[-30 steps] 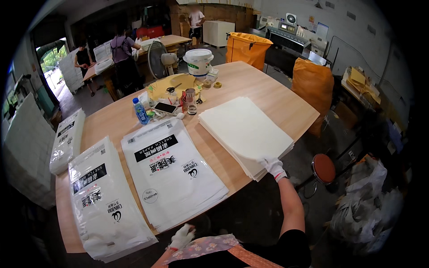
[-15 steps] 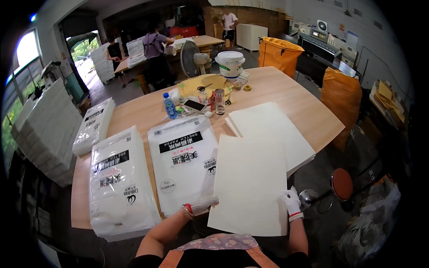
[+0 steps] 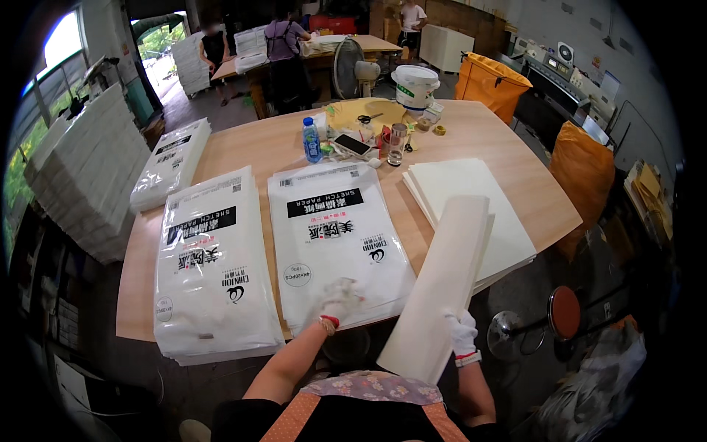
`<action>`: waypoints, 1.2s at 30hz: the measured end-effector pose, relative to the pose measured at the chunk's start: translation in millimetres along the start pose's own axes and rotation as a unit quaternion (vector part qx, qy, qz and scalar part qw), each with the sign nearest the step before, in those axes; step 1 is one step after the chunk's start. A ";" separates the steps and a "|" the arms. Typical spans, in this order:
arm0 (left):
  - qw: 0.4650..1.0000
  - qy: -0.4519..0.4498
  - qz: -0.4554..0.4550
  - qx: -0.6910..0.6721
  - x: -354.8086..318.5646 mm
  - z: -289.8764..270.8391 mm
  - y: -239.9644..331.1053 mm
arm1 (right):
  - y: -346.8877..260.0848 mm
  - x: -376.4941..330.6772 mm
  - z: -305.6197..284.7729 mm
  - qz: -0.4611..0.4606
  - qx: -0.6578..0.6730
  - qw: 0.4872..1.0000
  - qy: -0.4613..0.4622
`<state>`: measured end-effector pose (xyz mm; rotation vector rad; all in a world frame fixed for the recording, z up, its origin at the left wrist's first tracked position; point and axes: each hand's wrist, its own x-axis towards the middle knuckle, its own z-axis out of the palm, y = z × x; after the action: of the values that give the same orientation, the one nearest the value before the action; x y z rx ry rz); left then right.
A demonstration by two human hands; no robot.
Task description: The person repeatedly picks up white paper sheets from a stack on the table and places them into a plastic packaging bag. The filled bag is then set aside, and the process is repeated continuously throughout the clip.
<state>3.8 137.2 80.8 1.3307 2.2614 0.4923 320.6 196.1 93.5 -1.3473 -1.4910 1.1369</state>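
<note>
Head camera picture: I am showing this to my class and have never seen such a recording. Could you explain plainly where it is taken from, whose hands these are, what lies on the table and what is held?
The camera sits on a person's head and looks down, so the forearms at the bottom are the wearer's own. Its fisheye lens bends straight edges. Both hands wear white gloves. The right hand holds a bundle of cream paper sheets, lifted at a slant over the table edge. The left hand rests on a white plastic-wrapped paper pack. On the wooden table also lie a second pack, a stack of cream sheets, a water bottle and a phone.
</note>
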 end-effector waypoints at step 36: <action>0.915 -0.117 0.246 -0.297 -21.4 -0.9 119.8 | -85.2 16.2 27.0 -0.396 -0.330 0.840 -0.169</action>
<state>97.9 174.1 148.6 1.5044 1.3938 1.0311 270.4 207.3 168.3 -0.7444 -2.5276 0.3103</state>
